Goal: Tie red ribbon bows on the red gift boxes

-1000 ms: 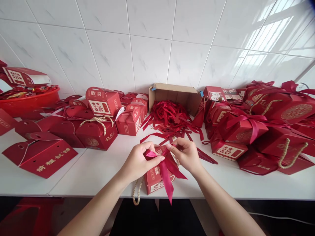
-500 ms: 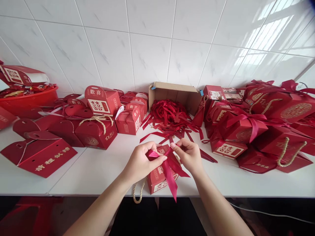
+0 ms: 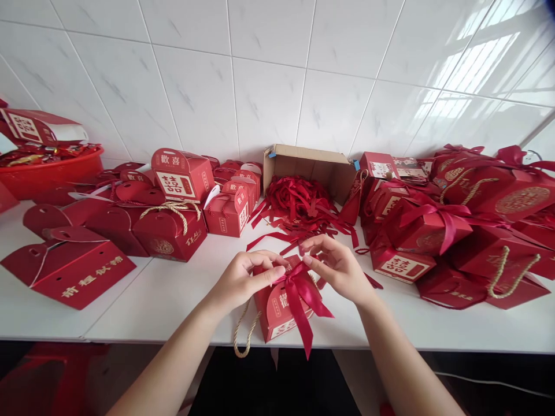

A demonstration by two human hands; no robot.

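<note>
A small red gift box [image 3: 277, 309] with pale printed characters stands at the table's front edge. A shiny crimson ribbon [image 3: 299, 294] is tied in a bow at its top, with two tails hanging over the front. My left hand [image 3: 245, 280] is at the bow's left side, thumb stretched out and fingers apart, close to the knot. On the right, my right hand [image 3: 340, 268] is open, its thumb and forefinger parted beside the bow. A gold cord handle [image 3: 243, 344] dangles over the table edge to the left of the box.
A cardboard box [image 3: 312, 155] lies on its side against the tiled wall, spilling cut ribbons [image 3: 299, 199]. Red boxes [image 3: 82, 271] crowd the left, near a red basin [image 3: 52, 173]. Bow-tied boxes [image 3: 433, 225] are piled on the right.
The fingers of both hands have loosened from the ribbon and spread. My right hand has shifted slightly right and up. The bow's knot now shows, and more of the box front is visible.
</note>
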